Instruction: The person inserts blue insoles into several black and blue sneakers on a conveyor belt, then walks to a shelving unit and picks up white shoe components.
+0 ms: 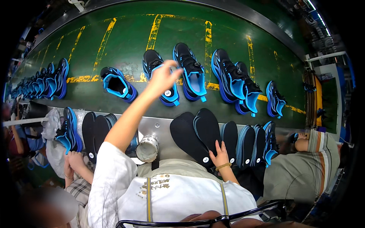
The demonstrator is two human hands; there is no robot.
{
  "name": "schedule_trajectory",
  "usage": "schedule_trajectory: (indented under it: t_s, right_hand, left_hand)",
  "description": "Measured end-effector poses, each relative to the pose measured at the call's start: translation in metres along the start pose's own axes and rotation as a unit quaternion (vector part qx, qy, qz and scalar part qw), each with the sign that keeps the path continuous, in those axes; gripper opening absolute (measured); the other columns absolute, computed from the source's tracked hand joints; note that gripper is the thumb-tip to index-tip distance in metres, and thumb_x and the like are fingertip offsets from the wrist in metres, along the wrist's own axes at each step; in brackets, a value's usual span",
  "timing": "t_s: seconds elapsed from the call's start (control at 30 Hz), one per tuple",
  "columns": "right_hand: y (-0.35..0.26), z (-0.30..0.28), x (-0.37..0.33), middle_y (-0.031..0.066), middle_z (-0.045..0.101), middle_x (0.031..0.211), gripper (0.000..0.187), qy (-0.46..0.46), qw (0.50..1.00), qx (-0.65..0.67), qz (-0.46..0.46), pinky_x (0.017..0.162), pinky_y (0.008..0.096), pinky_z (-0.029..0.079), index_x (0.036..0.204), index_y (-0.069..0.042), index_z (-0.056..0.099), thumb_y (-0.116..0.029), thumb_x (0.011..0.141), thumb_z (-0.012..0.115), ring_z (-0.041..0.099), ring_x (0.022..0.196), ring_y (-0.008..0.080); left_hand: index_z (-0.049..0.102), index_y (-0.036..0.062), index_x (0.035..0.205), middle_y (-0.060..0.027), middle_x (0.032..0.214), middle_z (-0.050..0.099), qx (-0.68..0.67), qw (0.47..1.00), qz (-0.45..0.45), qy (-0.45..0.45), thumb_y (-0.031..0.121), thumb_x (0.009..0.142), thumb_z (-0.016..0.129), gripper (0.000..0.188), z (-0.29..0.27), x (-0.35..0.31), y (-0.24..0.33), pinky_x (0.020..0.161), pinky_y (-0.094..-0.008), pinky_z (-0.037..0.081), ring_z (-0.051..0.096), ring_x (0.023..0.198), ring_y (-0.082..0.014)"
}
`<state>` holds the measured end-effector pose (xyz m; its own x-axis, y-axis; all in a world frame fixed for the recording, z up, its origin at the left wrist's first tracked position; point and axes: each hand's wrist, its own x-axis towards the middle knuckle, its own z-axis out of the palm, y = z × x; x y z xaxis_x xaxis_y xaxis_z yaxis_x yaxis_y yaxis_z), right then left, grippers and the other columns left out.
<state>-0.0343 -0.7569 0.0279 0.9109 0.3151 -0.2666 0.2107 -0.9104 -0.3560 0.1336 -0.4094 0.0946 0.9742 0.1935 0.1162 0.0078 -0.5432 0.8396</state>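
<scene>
My left hand (164, 79) is over a black-and-blue sneaker (152, 58) on the green surface, its fingers bent and slightly apart, with nothing visible in them. They are close to the neighbouring sneaker (186, 57), whose pale inside shows. Low at centre right, my right hand (221, 156) grips black insoles (205, 125) near their heel end, thumb and fingers along the edge. These insoles fan out and have bluish edges; another black insole (184, 135) lies beside them. A round white sticker marks the heel end.
More sneakers (228, 72) stand to the right, a single sneaker (116, 72) to the left, and a row (57, 81) at far left. Insole stacks (245, 146) and a whitish tub (147, 149) line the metal edge. Co-workers sit at both sides; one person's hands (74, 161) are at left.
</scene>
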Motion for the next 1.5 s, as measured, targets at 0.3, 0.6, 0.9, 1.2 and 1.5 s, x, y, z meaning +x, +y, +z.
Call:
schedule_trajectory:
  t_s: [0.3, 0.6, 0.9, 1.2, 1.5]
  right_hand:
    - [0.014, -0.084, 0.035, 0.0185, 0.051, 0.088, 0.012, 0.242, 0.966, 0.073, -0.048, 0.071, 0.0339, 0.042, 0.085, 0.002, 0.054, -0.004, 0.076, 0.05, 0.051, 0.081, 0.0303]
    - [-0.07, -0.157, 0.196, 0.0047, 0.057, 0.062, 0.024, -0.262, 0.931, 0.253, 0.026, 0.054, 0.0246, 0.041, 0.072, 0.002, 0.061, -0.022, 0.068, 0.061, 0.05, 0.058, 0.0091]
    - [-0.109, -0.04, 0.266, 0.0234, 0.045, 0.102, 0.017, -0.07, 0.985, -0.086, -0.13, 0.075, 0.0402, 0.042, 0.084, 0.001, 0.054, -0.009, 0.074, 0.044, 0.052, 0.083, 0.035]
    - [-0.126, -0.108, 0.234, 0.0166, 0.057, 0.089, 0.037, -0.235, 0.943, -0.23, -0.056, 0.078, 0.0362, 0.042, 0.084, -0.003, 0.059, -0.036, 0.068, 0.056, 0.053, 0.09, 0.0295]
    - [-0.1, -0.051, 0.274, 0.0188, 0.055, 0.085, 0.02, -0.09, 0.949, -0.208, -0.219, 0.07, 0.0374, 0.045, 0.074, -0.002, 0.06, -0.007, 0.073, 0.04, 0.055, 0.078, 0.0304]
  left_hand:
    - [0.039, 0.0068, 0.109, -0.0147, 0.081, 0.051, 0.21, 0.967, 0.121, -0.077, 0.029, 0.075, 0.054, 0.043, 0.073, 0.049, -0.023, 0.06, -0.0368, 0.042, 0.053, 0.071, -0.0305]
    - [0.051, 0.0003, 0.059, 0.0004, 0.052, 0.04, -0.197, 0.952, -0.225, -0.062, 0.042, 0.076, 0.052, 0.045, 0.084, 0.055, -0.035, 0.045, -0.0244, 0.029, 0.035, 0.05, -0.0076]
    - [0.06, -0.003, 0.085, -0.0098, 0.079, 0.06, -0.099, 0.98, -0.129, -0.112, 0.044, 0.075, 0.053, 0.048, 0.074, 0.054, -0.026, 0.067, -0.0246, 0.041, 0.053, 0.073, -0.0124]
    - [0.053, -0.0023, 0.097, -0.0056, 0.059, 0.049, -0.132, 0.986, -0.084, -0.06, 0.042, 0.07, 0.059, 0.052, 0.095, 0.046, -0.035, 0.051, -0.0256, 0.038, 0.046, 0.056, -0.0126]
    - [0.057, 0.0009, 0.074, -0.0083, 0.056, 0.05, -0.123, 0.99, -0.046, -0.045, 0.039, 0.073, 0.057, 0.038, 0.089, 0.049, -0.037, 0.049, -0.0282, 0.039, 0.042, 0.052, -0.0114]
